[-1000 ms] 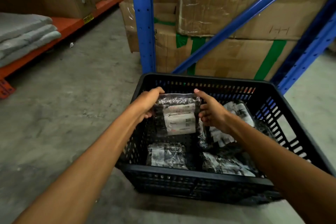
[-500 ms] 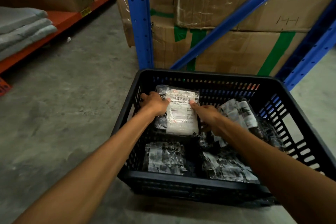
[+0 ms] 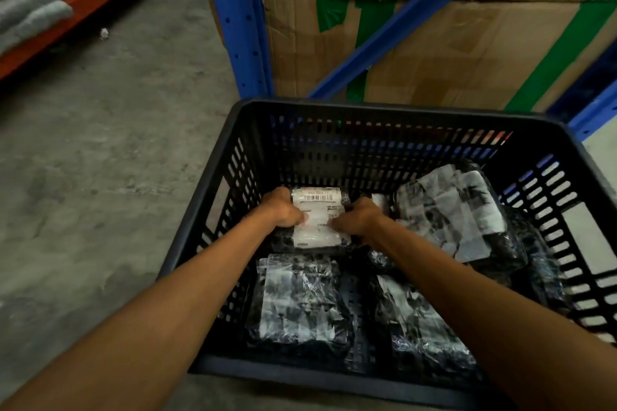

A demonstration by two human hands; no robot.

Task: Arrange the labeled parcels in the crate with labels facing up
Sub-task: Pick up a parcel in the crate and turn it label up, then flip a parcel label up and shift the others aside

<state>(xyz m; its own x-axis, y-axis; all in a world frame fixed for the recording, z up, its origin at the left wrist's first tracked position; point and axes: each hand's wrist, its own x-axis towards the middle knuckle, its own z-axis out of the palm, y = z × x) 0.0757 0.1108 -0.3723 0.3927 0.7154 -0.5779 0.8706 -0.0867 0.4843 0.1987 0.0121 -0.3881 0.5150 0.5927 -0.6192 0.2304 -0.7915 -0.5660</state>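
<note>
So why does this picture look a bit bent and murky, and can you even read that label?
Head view: the wide lens bows the blue rack post and stretches the forearms; dim light leaves the crate interior dark; plastic wrap on the near parcels glares white; the held parcel shows a barcode, but its text is too soft to read.
</note>
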